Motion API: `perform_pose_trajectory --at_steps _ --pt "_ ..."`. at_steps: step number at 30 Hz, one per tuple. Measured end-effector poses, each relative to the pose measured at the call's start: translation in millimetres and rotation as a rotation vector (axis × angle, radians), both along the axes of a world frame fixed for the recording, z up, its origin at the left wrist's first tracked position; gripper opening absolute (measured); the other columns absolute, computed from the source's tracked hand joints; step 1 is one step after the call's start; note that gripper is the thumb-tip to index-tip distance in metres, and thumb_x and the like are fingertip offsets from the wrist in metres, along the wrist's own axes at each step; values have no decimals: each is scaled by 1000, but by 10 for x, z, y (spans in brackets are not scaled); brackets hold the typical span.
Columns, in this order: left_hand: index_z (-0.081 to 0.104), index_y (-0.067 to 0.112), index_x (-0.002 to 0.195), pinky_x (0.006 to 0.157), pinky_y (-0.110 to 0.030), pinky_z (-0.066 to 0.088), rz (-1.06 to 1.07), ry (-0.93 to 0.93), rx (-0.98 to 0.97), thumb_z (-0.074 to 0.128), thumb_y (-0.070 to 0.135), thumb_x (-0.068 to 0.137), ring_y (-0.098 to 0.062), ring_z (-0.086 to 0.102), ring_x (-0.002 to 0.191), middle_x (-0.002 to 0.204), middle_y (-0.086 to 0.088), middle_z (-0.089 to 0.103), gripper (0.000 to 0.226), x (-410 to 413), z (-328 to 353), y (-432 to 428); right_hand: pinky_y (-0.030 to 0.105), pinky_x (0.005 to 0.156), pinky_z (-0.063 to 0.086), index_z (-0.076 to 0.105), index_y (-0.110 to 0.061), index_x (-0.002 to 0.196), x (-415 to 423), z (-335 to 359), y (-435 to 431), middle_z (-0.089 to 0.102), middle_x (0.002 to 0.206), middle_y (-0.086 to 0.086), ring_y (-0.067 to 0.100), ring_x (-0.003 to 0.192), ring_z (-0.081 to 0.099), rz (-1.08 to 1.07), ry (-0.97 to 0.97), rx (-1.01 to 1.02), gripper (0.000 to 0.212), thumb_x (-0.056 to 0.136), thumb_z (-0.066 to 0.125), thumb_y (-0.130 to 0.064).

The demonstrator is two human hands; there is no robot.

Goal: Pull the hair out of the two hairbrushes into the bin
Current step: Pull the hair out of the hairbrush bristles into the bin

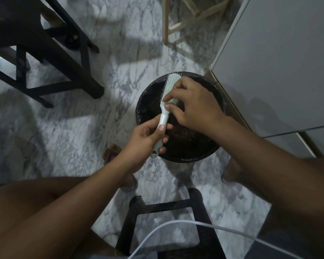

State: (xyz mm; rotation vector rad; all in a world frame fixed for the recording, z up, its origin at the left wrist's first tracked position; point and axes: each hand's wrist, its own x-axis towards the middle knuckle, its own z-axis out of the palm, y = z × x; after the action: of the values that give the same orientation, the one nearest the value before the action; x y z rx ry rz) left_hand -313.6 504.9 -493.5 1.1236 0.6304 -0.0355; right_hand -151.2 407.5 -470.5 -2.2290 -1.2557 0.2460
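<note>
A pale mint hairbrush (170,85) is held over a round black bin (148,101) lined with a dark bag. My left hand (144,141) grips the brush's handle near its lower end. My right hand (191,103) lies over the lower part of the bristle head, fingertips pinched on a small grey clump of hair (173,102) among the bristles. The upper bristles are bare and point up and right. Only one hairbrush is in view.
The bin stands on a marble floor (73,131). Dark chair legs (79,58) are at the upper left, a light wooden stool (178,21) at the top, a grey cabinet (279,62) on the right. A black stool frame (166,208) and a white cable (185,226) lie below me.
</note>
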Motion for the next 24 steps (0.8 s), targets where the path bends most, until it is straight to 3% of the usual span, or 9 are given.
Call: perform_pose_trajectory --at_steps 4,10,17,21,24 --pt "49 12 148 58 -26 46 -48 -31 45 58 6 97 -12 52 76 118 -6 64 51 17 -10 34 42 73 54 71 -18 92 -31 -22 28 57 99 -2 15 91 57 -25 12 13 10 88 68 -26" --pt "50 5 144 59 -27 50 -25 -49 -82 52 3 102 -11 56 79 128 -5 66 43 35 27 58 26 73 54 77 -11 89 91 -35 -12 66 91 2 10 80 62 -56 193 205 8 84 74 -16" --pt "50 6 139 57 -29 59 -2 12 -144 52 10 103 -14 72 86 134 -5 69 37 9 80 37 36 54 61 74 -11 95 446 176 -90 73 81 1 12 68 71 -363 370 431 12 92 68 -20" --pt "49 10 141 59 -29 60 16 61 -225 51 14 103 -18 74 99 134 -2 69 38 8 105 53 30 67 60 73 -12 110 584 197 -169 76 90 0 10 72 72 -418 355 490 20 96 59 -19" --pt "49 12 141 66 -32 61 37 80 -276 50 13 104 -21 72 111 133 -2 69 37 25 108 67 17 81 54 73 -16 114 485 150 -158 73 100 -7 3 83 69 -231 192 302 25 91 67 -22"
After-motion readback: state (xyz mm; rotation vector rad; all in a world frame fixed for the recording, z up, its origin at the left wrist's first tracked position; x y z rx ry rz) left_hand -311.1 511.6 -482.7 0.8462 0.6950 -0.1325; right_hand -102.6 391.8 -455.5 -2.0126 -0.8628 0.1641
